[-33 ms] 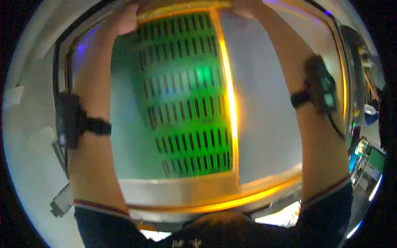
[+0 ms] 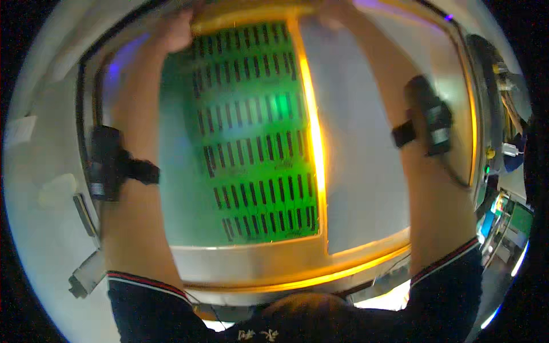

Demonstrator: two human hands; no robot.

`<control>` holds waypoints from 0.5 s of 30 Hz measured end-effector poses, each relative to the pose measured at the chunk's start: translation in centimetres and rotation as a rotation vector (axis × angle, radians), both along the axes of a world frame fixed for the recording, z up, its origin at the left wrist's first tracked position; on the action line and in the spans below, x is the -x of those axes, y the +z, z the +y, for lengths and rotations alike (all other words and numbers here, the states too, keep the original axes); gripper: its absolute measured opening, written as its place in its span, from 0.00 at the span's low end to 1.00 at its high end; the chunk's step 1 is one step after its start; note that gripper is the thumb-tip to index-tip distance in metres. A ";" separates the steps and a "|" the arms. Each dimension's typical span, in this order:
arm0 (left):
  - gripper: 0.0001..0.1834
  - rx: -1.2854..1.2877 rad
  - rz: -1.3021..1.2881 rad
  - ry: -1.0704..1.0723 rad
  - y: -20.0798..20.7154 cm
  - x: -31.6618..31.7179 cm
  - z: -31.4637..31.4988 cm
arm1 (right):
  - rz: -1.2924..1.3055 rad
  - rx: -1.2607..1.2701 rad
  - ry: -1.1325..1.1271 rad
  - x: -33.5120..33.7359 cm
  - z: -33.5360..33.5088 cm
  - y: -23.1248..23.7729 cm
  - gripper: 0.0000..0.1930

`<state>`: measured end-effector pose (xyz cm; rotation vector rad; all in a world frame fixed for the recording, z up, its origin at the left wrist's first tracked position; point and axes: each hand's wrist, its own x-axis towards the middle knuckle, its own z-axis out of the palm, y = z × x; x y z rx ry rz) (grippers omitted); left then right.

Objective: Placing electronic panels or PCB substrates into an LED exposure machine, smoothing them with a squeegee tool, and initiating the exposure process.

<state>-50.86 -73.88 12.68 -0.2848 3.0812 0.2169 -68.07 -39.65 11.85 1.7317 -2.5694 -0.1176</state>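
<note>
A green circuit-board panel (image 2: 266, 177) with rows of dark narrow slots lies under my arms. A bright orange-lit metal strip (image 2: 314, 137) divides it from a plain grey panel (image 2: 366, 148) on the right. My left hand (image 2: 179, 33) is at the green panel's far left corner, touching or just above the far bar (image 2: 246, 22). Beyond the grey panel, my right hand (image 2: 334, 14) is near the right end of that bar. Blur and the picture's top edge obscure the fingers of both hands, so any grip is unclear.
A metal frame (image 2: 257, 264) with a dark outer edge surrounds both panels. Black strapped devices sit on my left forearm (image 2: 107, 163) and right forearm (image 2: 430, 117). Left of the frame is a pale surface (image 2: 43, 171); cluttered equipment (image 2: 503, 223) stands at the right.
Both forearms have shifted slightly inward, the left to the right and the right to the left. My hands stay near the far bar, and the panels look the same.
</note>
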 end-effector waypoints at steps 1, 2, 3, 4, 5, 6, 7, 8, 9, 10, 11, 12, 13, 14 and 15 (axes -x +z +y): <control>0.36 0.002 0.034 -0.029 -1.1 -0.9 1.6 | 0.043 0.030 0.000 -0.1 0.0 -0.3 0.38; 0.36 0.057 0.066 -0.019 1.2 -1.8 1.8 | 0.100 0.097 0.008 0.1 -0.8 1.1 0.37; 0.38 0.123 0.044 0.006 2.0 -2.9 3.4 | 0.147 0.124 0.013 0.0 -0.6 1.8 0.36; 0.40 0.178 0.012 0.031 2.6 -4.4 5.1 | 0.158 0.130 0.019 -0.7 0.3 2.9 0.36; 0.40 0.185 0.024 0.037 3.6 -5.6 6.6 | 0.046 0.190 0.002 -1.6 1.4 4.0 0.35; 0.40 0.123 0.007 0.064 4.7 -7.3 8.0 | -0.077 0.245 -0.019 -3.4 2.6 5.0 0.33; 0.41 0.092 -0.005 0.114 5.0 -10.2 9.2 | -0.059 0.152 -0.019 -6.7 3.1 5.0 0.35; 0.42 0.115 -0.070 0.140 6.0 -11.8 11.2 | -0.019 0.052 -0.039 -8.7 4.3 6.1 0.36; 0.44 0.125 -0.135 0.154 6.4 -13.0 14.4 | -0.010 0.108 -0.024 -9.7 7.2 5.3 0.36; 0.44 0.099 -0.154 0.136 6.9 -13.8 18.2 | 0.002 0.149 -0.020 -10.5 11.2 4.8 0.36; 0.45 0.094 -0.211 0.160 7.7 -17.3 20.6 | -0.088 0.177 -0.001 -14.1 13.2 5.7 0.34; 0.44 0.057 -0.314 0.166 8.6 -20.5 23.3 | -0.171 0.195 0.015 -17.8 16.1 7.0 0.33; 0.43 0.019 -0.419 0.177 10.0 -23.9 26.5 | -0.232 0.146 0.079 -20.7 19.3 8.3 0.31; 0.43 0.031 -0.407 0.185 11.3 -27.3 31.2 | -0.302 0.108 0.098 -23.5 24.7 8.6 0.28; 0.44 -0.083 -0.467 0.071 11.5 -30.8 36.4 | -0.506 -0.116 0.061 -25.7 30.2 8.0 0.27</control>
